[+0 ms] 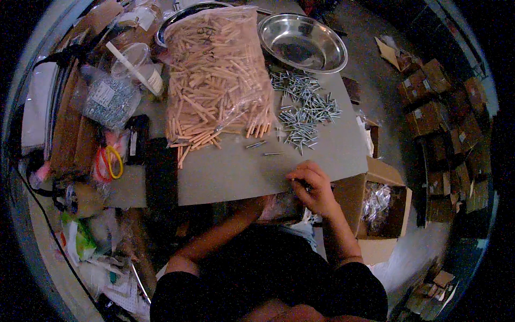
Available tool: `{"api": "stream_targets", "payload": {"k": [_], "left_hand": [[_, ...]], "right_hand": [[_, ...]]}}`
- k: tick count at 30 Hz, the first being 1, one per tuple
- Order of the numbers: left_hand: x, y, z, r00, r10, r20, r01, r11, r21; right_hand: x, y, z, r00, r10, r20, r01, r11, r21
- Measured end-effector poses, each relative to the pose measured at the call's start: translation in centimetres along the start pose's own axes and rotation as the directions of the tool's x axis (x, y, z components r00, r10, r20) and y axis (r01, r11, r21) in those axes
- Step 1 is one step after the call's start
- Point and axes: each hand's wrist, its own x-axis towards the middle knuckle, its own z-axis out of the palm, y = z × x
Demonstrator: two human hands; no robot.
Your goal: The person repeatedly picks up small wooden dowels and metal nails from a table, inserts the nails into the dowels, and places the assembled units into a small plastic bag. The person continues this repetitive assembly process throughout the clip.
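My right hand is over the front edge of the grey table. Its fingers are curled together, and what they hold, if anything, is too small to make out. My left forearm reaches under the same edge, where the left hand is lost in shadow and blur. Beyond my right hand lies a heap of silver screws. A few loose screws are nearer to me. Left of the heap, a large clear plastic bag of short wooden sticks spills some out at its near end.
A shiny metal bowl stands at the back. An open cardboard box with clear plastic packets is at my right. To the left are a bag of small metal parts and scissors with red and yellow handles. Cartons are stacked far right.
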Motion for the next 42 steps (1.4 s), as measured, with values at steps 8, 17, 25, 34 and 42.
{"api": "stream_targets", "payload": {"k": [8,17,25,34,42], "left_hand": [[-2.9,-4.2,3.7,0.991,-0.034,-0.131,0.003,0.973,-0.232],[-3.1,-3.0,1.0,0.996,-0.05,0.077,0.09,0.691,-0.717],[-3.7,-2.2,-0.2,0.998,0.022,-0.054,-0.039,0.937,-0.346],[-3.4,-4.0,0.0,0.991,0.056,-0.12,-0.082,0.972,-0.221],[-3.7,-4.8,0.7,0.995,0.041,-0.096,-0.072,0.935,-0.347]], "right_hand": [[0.6,0.7,-0.1,1.0,0.011,0.019,-0.013,0.993,0.118],[0.6,0.6,-0.1,1.0,0.01,0.022,-0.012,0.994,0.11],[0.5,0.6,0.0,1.0,0.002,0.019,-0.004,0.996,0.084],[0.4,0.7,0.1,1.0,0.014,0.003,-0.014,0.996,0.093],[0.4,0.7,-0.1,1.0,0.019,0.007,-0.02,0.996,0.083]]}}
